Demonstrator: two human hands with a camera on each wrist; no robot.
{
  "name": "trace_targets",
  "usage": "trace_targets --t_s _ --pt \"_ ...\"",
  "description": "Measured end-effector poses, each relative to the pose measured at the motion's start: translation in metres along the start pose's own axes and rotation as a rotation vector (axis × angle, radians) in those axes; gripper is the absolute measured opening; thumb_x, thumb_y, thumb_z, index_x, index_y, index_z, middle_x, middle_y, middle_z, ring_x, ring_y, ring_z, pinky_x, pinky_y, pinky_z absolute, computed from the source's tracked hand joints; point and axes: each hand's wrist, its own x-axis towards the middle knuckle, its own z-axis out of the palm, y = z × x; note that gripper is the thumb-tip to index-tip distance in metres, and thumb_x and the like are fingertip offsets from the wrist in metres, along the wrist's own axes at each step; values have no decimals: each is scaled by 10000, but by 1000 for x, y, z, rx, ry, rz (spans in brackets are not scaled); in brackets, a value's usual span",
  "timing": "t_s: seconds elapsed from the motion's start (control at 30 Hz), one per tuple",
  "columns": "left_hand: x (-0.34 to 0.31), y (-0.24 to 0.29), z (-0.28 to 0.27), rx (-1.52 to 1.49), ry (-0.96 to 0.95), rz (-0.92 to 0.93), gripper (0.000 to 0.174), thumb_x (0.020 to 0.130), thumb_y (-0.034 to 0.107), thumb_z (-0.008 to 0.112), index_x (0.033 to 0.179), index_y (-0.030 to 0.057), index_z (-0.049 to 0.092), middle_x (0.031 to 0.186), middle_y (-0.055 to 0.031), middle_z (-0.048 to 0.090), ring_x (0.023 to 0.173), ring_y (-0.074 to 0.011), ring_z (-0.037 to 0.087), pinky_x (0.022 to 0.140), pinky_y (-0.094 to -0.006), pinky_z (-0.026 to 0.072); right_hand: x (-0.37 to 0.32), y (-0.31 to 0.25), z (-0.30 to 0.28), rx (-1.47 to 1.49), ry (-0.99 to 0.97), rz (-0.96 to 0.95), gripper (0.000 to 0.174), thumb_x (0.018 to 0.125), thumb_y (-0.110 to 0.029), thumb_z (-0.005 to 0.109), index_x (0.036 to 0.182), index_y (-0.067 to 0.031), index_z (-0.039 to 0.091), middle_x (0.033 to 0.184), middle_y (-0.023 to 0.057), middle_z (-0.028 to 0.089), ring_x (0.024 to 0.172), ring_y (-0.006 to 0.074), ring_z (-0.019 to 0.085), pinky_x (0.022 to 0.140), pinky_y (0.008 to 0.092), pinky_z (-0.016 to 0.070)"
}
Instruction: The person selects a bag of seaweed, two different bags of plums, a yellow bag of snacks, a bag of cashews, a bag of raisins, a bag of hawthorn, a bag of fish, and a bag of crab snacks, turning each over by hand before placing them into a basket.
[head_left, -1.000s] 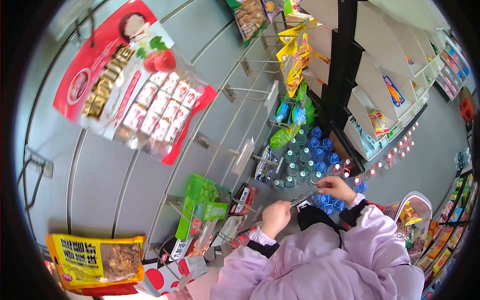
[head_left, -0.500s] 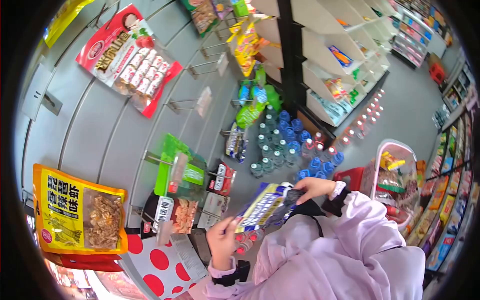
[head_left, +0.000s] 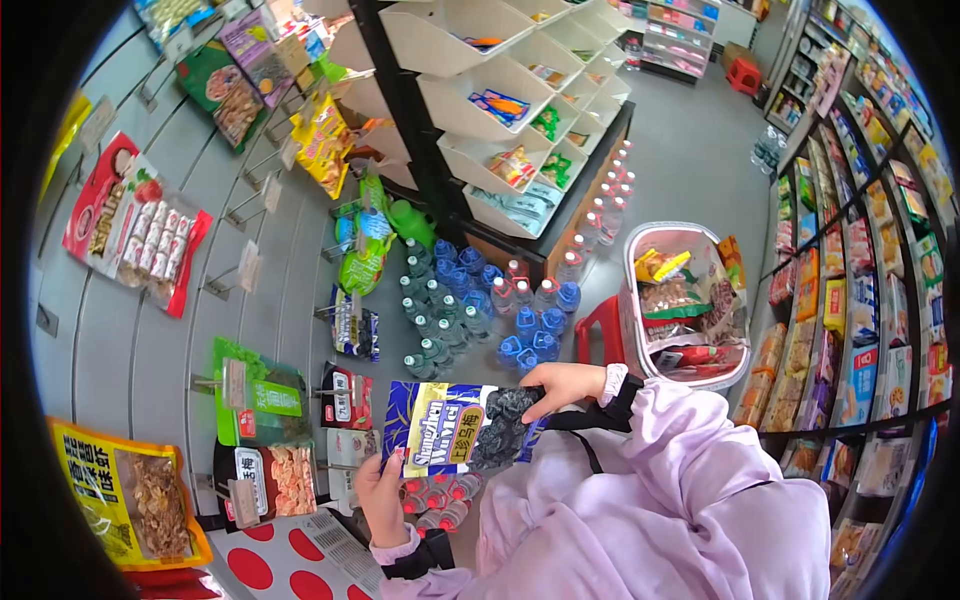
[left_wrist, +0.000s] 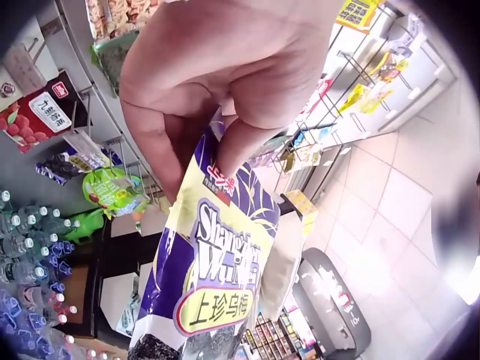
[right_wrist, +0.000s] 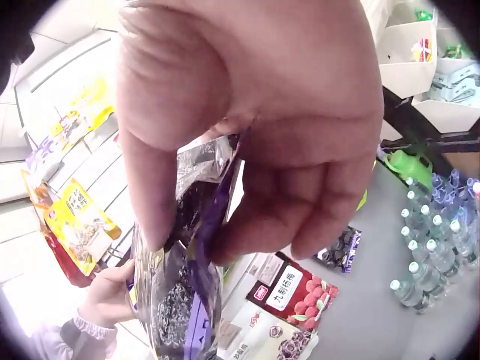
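Shangzhen WuMei plum bag (head_left: 435,432) stretches before the lilac jacket (head_left: 650,500): my left grip (head_left: 380,495) pinches its label end, my right grip (head_left: 568,388) the plum end. Light, even pressure should steady it without crushing fruit.

The left hand (head_left: 380,500) is pinching a snack bag (head_left: 437,432) at its 8 o'clock end, and the right hand (head_left: 566,385) is gripping it at 2 o'clock. Bottles (head_left: 450,333) are standing at 12 o'clock from it; a basket (head_left: 637,300) is holding packets (head_left: 675,301) toward 2 o'clock.
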Motion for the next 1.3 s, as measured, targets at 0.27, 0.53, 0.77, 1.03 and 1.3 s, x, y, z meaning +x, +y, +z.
trace_targets --t_s 0.27,0.53,0.77,1.03,1.3 --pt "40 -4 104 11 -179 -61 222 831 43 538 1028 -56 519 960 -108 579 829 -147 578 704 -266 495 -104 24 -28 -114 385 33 299 709 -243 676 790 30 585 640 145 563 573 181 535 556 316 412" --pt "59 -61 277 -264 -450 -111 502 797 4 574 1237 -6 331 1110 -125 501 981 -159 513 843 -285 433 -238 63 -51 142 815 189 288 732 -189 692 910 17 597 754 14 611 716 74 533 655 242 439" --pt "37 -159 385 -89 -764 -447 521 829 133 568 1267 22 307 1135 -108 497 936 -172 544 785 -281 441 -309 103 -68 137 1099 348 238 728 -175 677 836 25 609 678 43 602 599 101 533 573 258 443" --pt "30 -195 418 -38 -685 -554 596 774 13 552 1286 -1 247 1086 -147 510 874 -180 560 722 -257 459 -352 102 -97 -522 944 485 239 665 -184 656 861 -51 624 742 137 573 721 328 552 645 383 434" --pt "41 -184 400 717 -432 396 565 711 66 628 1224 26 393 1056 -167 522 923 -259 549 778 -332 451 -367 135 -100 -695 735 517 231 644 -185 660 853 -91 634 728 95 572 734 293 560 650 383 447"
